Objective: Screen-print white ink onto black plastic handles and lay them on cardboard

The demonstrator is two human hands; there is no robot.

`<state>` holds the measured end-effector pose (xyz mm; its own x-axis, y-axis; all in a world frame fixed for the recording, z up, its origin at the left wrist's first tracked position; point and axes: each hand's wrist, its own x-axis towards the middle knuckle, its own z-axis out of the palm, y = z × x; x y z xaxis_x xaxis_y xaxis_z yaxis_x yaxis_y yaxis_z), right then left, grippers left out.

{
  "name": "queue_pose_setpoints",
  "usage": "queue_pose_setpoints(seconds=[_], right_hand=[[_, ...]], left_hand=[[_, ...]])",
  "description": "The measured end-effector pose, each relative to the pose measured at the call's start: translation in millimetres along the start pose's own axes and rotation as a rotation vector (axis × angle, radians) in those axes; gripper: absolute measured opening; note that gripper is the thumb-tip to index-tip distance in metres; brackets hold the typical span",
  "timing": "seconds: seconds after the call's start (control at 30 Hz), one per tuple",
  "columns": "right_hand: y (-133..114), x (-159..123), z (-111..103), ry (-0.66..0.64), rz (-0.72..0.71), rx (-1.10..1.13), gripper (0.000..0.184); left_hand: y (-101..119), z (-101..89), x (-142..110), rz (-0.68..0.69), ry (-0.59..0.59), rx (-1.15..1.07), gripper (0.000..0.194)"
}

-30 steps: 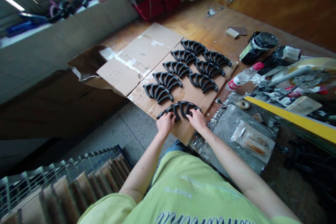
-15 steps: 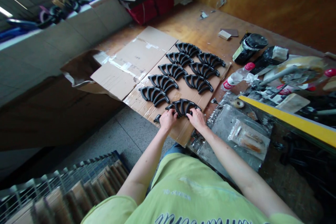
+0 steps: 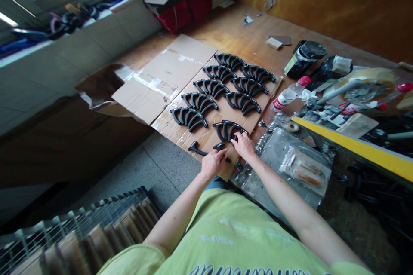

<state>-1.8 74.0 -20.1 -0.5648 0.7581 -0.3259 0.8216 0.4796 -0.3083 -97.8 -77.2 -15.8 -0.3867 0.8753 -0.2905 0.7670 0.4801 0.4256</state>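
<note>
Spanning the near end of a cardboard sheet (image 3: pixel 180 138) on the worktop (image 3: pixel 200 28), two bare hands work among black curved parts. The left hand (image 3: pixel 213 163) has its fingers curled close together over a loose curved part (image 3: pixel 218 146), one end of which shows ahead of the fingertips; whether it is pinched or merely covered cannot be told. A second loose part (image 3: pixel 195 148) lies just to its left, near the cardboard's edge. The right hand (image 3: pixel 244 146), thumb and fingers only slightly apart, touches the right end of the near fan (image 3: pixel 222 129), presumably steadying it; the firmness of its hold is unclear. Farther off, like parts lie nested in fans (image 3: pixel 211 88), two columns deep, an arrangement that probably saves room and keeps each group distinct. The cardboard likely shields them from the worktop surface.

To the right, a bottle with a red cap (image 3: pixel 287 96), a dark jar (image 3: pixel 306 58) and a tape roll (image 3: pixel 291 126) crowd the margin; with the yellow-edged bar (image 3: pixel 351 148), they limit space on that side. A plastic packet (image 3: pixel 303 169) lies beside the right forearm.
</note>
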Motion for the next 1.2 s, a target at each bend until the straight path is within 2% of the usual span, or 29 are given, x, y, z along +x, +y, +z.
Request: queue_pose_setpoints(seconds=[0.07,0.13,0.2,0.23,0.3,0.37,0.47,0.63,0.93,1.2], right_hand=[[0.7,0.3,0.2,-0.002,-0.004,0.006,0.038],[1.0,0.3,0.7,0.002,-0.003,0.015,0.038],[0.8,0.3,1.4,0.006,0.003,0.023,0.038],[0.4,0.4,1.8,0.008,0.007,0.025,0.038],[-0.3,0.7,2.4,0.013,0.011,0.028,0.037],[-0.8,1.1,2.6,0.018,0.009,0.03,0.037],[-0.6,1.8,2.7,0.026,0.007,0.033,0.037],[0.2,1.7,3.1,0.026,0.009,0.039,0.037],[-0.7,0.8,2.5,0.021,0.018,0.052,0.036],[11.5,11.7,2.4,0.075,0.047,0.076,0.033]], left_hand=[[-12.6,-1.6,-8.5,-0.091,0.085,-0.084,0.036],[-31.2,-4.7,-15.5,-0.285,0.159,-0.13,0.038],[-50.9,-7.0,-18.8,-0.439,0.187,-0.15,0.039],[-59.2,-7.8,-18.3,-0.47,0.193,-0.159,0.038],[-69.8,-9.4,-12.4,-0.457,0.206,-0.173,0.035],[-71.5,-12.5,-0.3,-0.409,0.228,-0.168,0.032],[-62.8,-21.3,24.3,-0.289,0.226,-0.116,0.03],[-48.4,-33.8,61.5,-0.12,0.109,0.044,0.031],[-39.5,-30.9,83.4,-0.118,0.08,0.099,0.033],[-14.1,-22.3,104.2,-0.116,0.113,0.064,0.03]])
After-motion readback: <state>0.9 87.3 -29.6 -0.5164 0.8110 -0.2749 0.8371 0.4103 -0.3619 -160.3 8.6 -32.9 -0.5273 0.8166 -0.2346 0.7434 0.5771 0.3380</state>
